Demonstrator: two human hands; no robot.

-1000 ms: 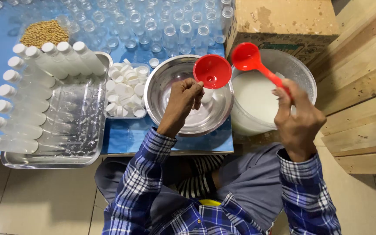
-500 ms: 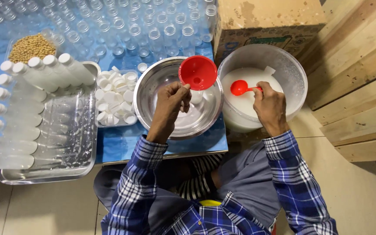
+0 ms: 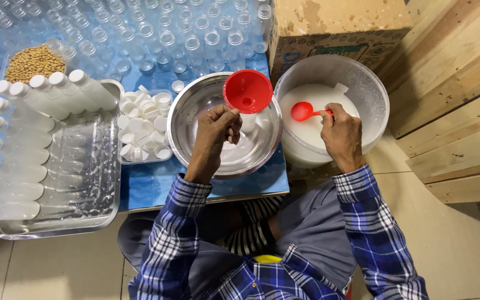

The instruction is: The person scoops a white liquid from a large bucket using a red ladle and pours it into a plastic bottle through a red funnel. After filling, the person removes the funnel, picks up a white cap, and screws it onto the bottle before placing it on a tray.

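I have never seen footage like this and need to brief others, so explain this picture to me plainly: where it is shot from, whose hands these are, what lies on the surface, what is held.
The picture comes from a camera worn on a person's head, looking down, so the two arms in checked sleeves are that person's own. There is no machine here, only bare hands.

The left hand holds a small bottle with a red funnel in it, over a steel bowl. The right hand holds a red ladle dipped into white liquid in a white bucket.

On the blue table sit a metal tray with capped white bottles laid in rows, a small tub of white caps, a container of tan beans, and many empty clear bottles. A cardboard box stands behind the bucket.
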